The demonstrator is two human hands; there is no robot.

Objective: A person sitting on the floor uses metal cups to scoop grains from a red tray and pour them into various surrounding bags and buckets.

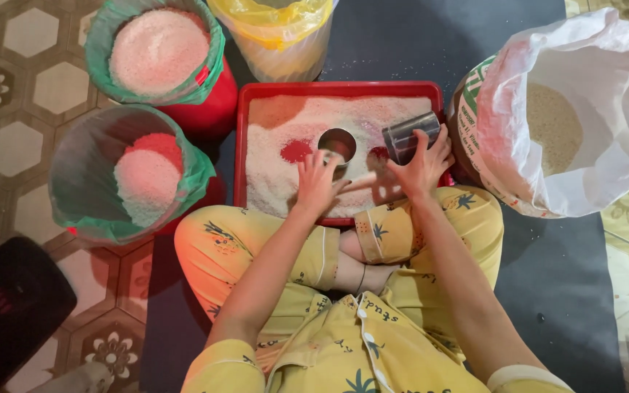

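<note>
tipping sideways in the right hand (422, 166), whose fingers curl shut around it, the metal cup (409, 136) could spill rice over the red tray (240, 145) rim, since the left hand (317, 182) lies open and flat just below the upright can (338, 145), holding nothing.

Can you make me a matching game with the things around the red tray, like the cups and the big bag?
Things:
1. metal cup
2. second metal cup
3. white sack
4. yellow-lined bucket

Places:
A. beyond the red tray
B. standing in the rice on the tray, by the left hand
C. held tilted in the right hand
D. to the right of the tray, open

Pairs: 1-C, 2-B, 3-D, 4-A
</note>
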